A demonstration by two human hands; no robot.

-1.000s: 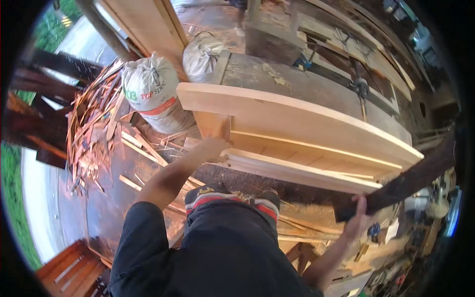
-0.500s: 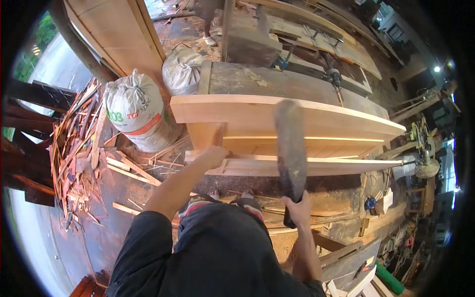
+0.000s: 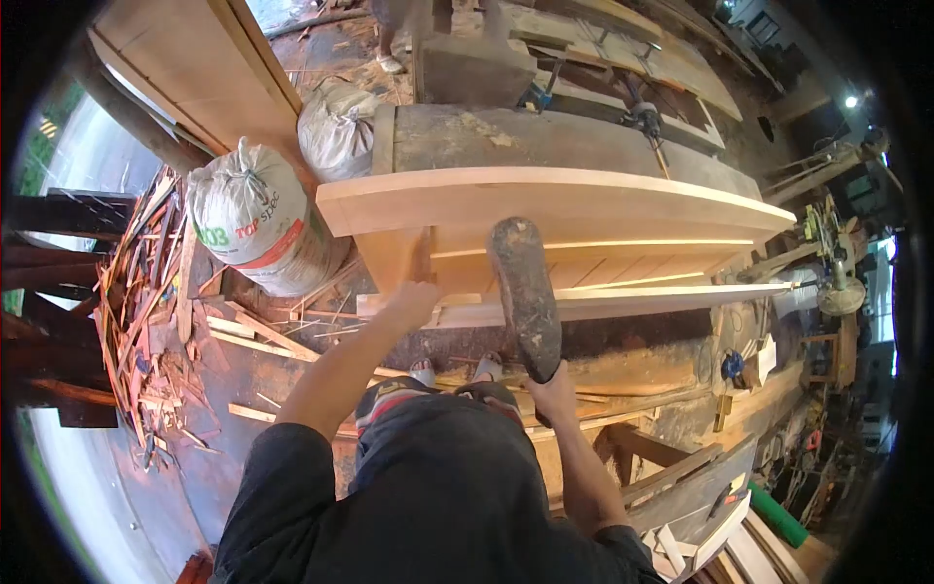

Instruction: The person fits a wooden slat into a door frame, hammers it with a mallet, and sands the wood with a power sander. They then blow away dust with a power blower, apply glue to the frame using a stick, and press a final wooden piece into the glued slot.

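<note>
My right hand [image 3: 553, 391] is wrapped round the narrow end of a dark, worn wooden mallet [image 3: 526, 292], which stands up in front of the light wooden panel assembly [image 3: 584, 214]. The wide end of the mallet overlaps the lower boards in view. My left hand [image 3: 413, 304] is closed at the near left corner of the assembly, on a small reddish-brown wood piece [image 3: 422, 255] that stands against the frame. Grooved slats [image 3: 632, 265] lie between the long upper board and the near rail [image 3: 623, 304].
A full white sack [image 3: 263, 219] stands at the left, with another sack [image 3: 338, 131] behind it. Wood offcuts [image 3: 161, 341] are heaped at the far left. Behind the panel is a workbench [image 3: 545, 136]. Part of another person's leg [image 3: 387, 44] shows at the top.
The mallet and my right hand have moved left, and the mallet now leans with its top to the left. My left hand stays at the same corner. The whole view has shifted slightly.
</note>
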